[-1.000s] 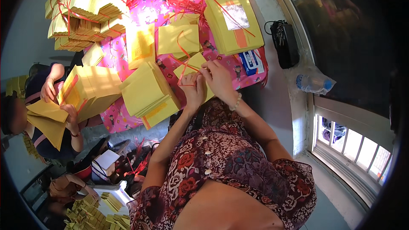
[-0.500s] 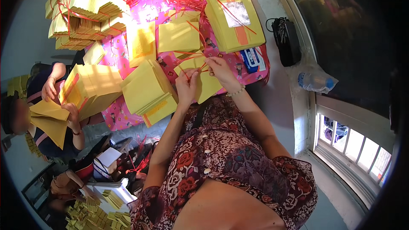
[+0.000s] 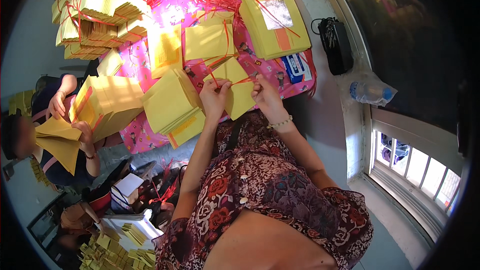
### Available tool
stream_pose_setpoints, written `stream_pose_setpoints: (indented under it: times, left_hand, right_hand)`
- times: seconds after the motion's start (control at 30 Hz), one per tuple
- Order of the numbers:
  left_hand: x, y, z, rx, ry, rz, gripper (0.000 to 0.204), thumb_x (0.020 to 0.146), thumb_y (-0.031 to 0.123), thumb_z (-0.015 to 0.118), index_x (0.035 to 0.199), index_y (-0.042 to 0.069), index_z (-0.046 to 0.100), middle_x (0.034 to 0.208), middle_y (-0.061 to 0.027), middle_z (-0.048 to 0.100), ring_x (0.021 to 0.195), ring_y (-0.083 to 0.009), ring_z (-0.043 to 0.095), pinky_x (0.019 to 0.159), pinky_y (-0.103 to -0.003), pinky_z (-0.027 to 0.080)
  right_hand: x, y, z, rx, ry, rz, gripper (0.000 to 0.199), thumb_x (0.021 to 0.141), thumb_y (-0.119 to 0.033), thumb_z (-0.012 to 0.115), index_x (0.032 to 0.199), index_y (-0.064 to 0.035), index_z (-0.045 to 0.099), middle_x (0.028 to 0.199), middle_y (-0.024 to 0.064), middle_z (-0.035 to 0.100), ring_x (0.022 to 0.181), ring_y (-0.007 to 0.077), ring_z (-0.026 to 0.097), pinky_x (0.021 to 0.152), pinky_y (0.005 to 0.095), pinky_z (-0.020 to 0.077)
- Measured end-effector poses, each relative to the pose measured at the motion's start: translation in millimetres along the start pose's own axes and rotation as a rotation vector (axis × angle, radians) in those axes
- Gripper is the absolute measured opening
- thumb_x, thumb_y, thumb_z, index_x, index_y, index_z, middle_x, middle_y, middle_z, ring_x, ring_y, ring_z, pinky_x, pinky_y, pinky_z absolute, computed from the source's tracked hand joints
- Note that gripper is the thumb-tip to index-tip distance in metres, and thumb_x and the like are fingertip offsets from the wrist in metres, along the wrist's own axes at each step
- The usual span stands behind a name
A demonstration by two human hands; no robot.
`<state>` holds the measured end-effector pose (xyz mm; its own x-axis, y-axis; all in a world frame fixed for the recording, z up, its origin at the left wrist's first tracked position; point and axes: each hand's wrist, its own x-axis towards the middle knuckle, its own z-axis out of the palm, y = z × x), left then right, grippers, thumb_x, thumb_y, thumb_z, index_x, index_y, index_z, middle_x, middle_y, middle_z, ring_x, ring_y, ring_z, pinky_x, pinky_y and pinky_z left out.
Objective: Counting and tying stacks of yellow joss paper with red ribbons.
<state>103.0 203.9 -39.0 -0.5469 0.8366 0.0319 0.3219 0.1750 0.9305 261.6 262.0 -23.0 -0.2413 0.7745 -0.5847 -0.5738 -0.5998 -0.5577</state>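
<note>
This looks like a home used as a small packing workshop, with work done on the floor. Ahead of the hands lies a pink patterned mat (image 3: 280, 77) spread over a plain grey floor (image 3: 30, 45), strewn with yellow paper stacks (image 3: 172, 102) and red string (image 3: 215, 0). Farther ahead and to the left stand tied bundles (image 3: 100, 10) piled high. Left of the hands a second person (image 3: 55, 140) sits low, sorting more yellow sheets. To the right runs a window ledge (image 3: 357, 120) with a plastic bottle (image 3: 372, 91) and a black pouch (image 3: 336, 45), beside a barred window (image 3: 415, 165) letting in daylight.
</note>
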Motion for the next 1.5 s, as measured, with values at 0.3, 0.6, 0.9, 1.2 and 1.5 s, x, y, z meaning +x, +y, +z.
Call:
stream_pose_setpoints:
  times: [0.3,0.6,0.9,1.2,1.5]
  left_hand:
    - [13.2,-10.3,-1.8,0.010,0.043,-0.020,0.012,0.072,0.013,0.075,0.081,0.006,0.073,0.078,-0.0120,0.065,0.071,-0.0224,0.063,0.067,-0.032,0.050]
    - [22.6,-15.5,-5.0,0.141,-0.039,-0.065,0.017,0.075,0.018,0.074,0.085,0.005,0.073,0.079,-0.0139,0.068,0.074,-0.0216,0.064,0.072,-0.032,0.049]
    - [32.6,-42.1,5.0,0.113,0.015,0.033,0.020,0.084,0.020,0.067,0.090,0.001,0.072,0.066,-0.0063,0.064,0.058,-0.0109,0.057,0.058,-0.026,0.045]
    - [37.2,-32.9,4.6,-0.212,-0.033,-0.175,0.021,0.085,0.021,0.067,0.089,0.000,0.071,0.068,-0.0053,0.065,0.053,-0.0063,0.055,0.053,-0.025,0.047]
    - [49.0,-27.9,-5.9,0.400,0.062,0.209,0.023,0.089,0.026,0.060,0.093,0.006,0.071,0.072,-0.0135,0.066,0.059,-0.0282,0.063,0.055,-0.036,0.048]
  right_hand:
    - [0.1,-4.3,-19.2,0.199,0.049,0.006,0.007,0.094,-0.017,0.057,0.094,-0.0091,0.057,0.069,-0.0029,0.049,0.063,0.0074,0.048,0.055,0.0231,0.0410]
    - [-51.1,13.5,-35.8,0.270,0.200,0.209,0.010,0.094,-0.019,0.057,0.088,-0.0102,0.056,0.066,-0.0025,0.046,0.060,0.0082,0.047,0.056,0.0233,0.0409]
    - [-59.1,47.2,-44.9,0.351,0.130,0.582,0.014,0.093,-0.019,0.057,0.083,-0.0127,0.051,0.065,-0.0036,0.044,0.057,0.0082,0.044,0.053,0.0247,0.0369]
    - [4.9,78.8,-84.4,0.179,0.289,0.561,0.010,0.091,-0.012,0.055,0.082,-0.0117,0.051,0.065,-0.0003,0.047,0.055,0.0123,0.045,0.049,0.0277,0.0385]
    - [47.0,107.5,-120.7,-0.198,0.308,0.440,0.002,0.089,-0.009,0.057,0.088,-0.0105,0.056,0.073,0.0000,0.052,0.060,0.0113,0.048,0.052,0.0287,0.0403]
